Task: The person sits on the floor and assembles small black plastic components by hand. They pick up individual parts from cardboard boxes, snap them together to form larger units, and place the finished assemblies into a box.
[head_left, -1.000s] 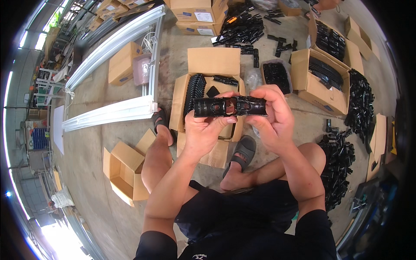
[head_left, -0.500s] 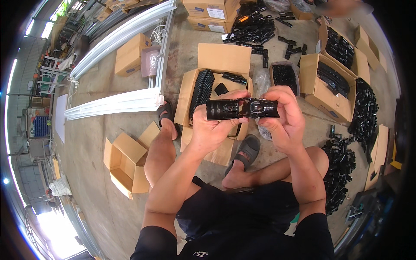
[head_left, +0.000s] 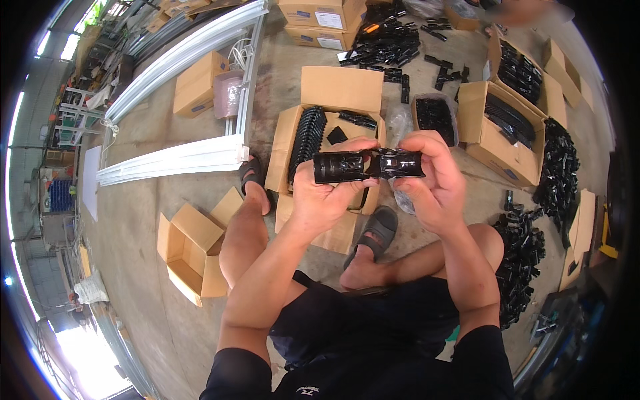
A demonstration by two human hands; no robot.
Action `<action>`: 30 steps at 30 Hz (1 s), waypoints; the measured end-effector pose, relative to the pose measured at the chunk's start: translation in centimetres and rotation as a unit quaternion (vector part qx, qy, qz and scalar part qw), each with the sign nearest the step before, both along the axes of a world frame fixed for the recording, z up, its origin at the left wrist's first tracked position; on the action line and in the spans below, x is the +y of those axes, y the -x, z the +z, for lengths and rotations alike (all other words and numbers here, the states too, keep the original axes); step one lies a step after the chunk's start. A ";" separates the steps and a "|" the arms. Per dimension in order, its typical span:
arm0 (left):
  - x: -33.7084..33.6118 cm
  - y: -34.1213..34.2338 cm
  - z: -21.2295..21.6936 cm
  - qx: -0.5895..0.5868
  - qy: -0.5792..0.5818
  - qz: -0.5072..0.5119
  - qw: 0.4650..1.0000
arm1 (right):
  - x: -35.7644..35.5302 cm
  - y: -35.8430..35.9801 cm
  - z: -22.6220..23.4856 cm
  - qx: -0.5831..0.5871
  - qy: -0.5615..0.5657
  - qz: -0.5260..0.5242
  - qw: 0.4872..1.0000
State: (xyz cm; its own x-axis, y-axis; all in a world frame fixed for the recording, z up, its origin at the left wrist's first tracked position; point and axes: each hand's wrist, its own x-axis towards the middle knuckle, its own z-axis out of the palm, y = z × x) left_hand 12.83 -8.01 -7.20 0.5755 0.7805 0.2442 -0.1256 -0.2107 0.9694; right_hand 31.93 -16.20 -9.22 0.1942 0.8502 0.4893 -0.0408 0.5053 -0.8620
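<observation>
Glossy black fitting (head_left: 343, 167) is held level over open cardboard box (head_left: 341, 89); left hand (head_left: 319, 205) has fingers closed on its left part, right hand (head_left: 439, 193) fingers pinch the right end; stacked black pieces (head_left: 308, 141) inside box, black pile (head_left: 517, 270) on concrete floor (head_left: 140, 247)

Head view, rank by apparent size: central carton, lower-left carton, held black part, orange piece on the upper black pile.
Largest to smallest:
1. Central carton
2. Lower-left carton
3. Held black part; being nearer the camera flatters it
4. Orange piece
</observation>
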 end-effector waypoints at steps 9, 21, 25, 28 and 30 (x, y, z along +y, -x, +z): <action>-0.5 -0.3 -0.2 -0.017 0.015 0.018 1.000 | 0.2 -0.3 0.7 -0.203 -0.084 -0.149 0.964; -1.3 -0.7 0.4 -0.028 0.053 0.046 0.997 | 0.3 -0.2 0.5 -0.147 -0.064 -0.204 0.966; -0.9 -0.4 0.1 0.019 -0.079 0.063 0.995 | 0.4 0.0 -0.1 -0.119 -0.063 -0.206 0.969; -0.4 -0.7 0.1 0.027 -0.161 0.070 0.984 | 0.4 0.2 -0.5 -0.069 -0.061 -0.191 0.977; -0.1 -0.2 0.0 0.052 -0.208 0.048 0.976 | 0.6 0.1 -0.7 -0.074 -0.073 -0.186 0.977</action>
